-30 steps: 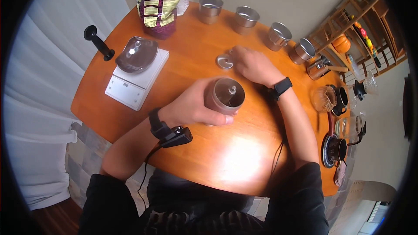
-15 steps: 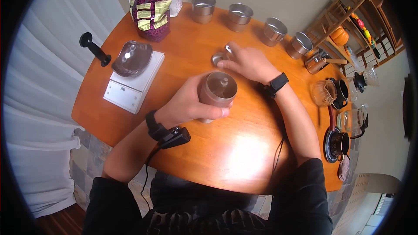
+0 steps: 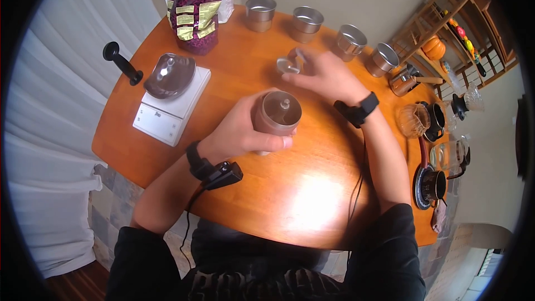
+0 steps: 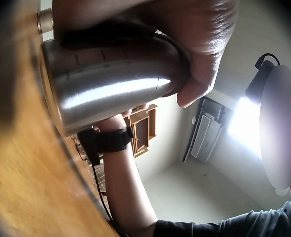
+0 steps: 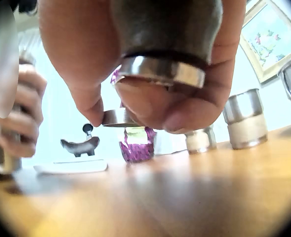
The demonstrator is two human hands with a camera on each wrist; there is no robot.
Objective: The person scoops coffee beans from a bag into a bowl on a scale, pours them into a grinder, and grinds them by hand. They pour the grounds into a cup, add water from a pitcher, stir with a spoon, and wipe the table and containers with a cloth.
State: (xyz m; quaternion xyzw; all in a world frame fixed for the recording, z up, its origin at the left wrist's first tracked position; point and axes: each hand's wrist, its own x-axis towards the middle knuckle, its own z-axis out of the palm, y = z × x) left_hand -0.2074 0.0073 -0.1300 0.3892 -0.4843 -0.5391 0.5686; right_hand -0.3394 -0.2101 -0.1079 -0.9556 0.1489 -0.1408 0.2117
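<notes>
My left hand [image 3: 239, 128] grips a cylindrical metal hand coffee grinder [image 3: 282, 112], thumb across its near side. The grinder's top is uncovered, with a central shaft showing inside. In the left wrist view, the brushed steel body [image 4: 111, 89] stands close over the table. Farther forward, my right hand [image 3: 331, 78] holds the grinder's crank handle with its round metal lid [image 3: 288, 66]. The right wrist view has thumb and fingertips at the lid's edge [image 5: 118, 117], above the tabletop. A dark knob [image 5: 165, 24] with a silver collar sits against the fingers there.
At left, a white scale [image 3: 161, 120] carries a dark glossy dish [image 3: 170, 76], beside a black upright tool [image 3: 122, 64]. A purple coffee bag [image 3: 198, 17] stands behind. Several steel cups [image 3: 260, 14] line the back edge. A glass dripper [image 3: 413, 120] and black pot [image 3: 433, 185] stand right.
My right hand has taken the crank handle and lid up from the table and moved slightly right with them. The left hand keeps its grip on the grinder.
</notes>
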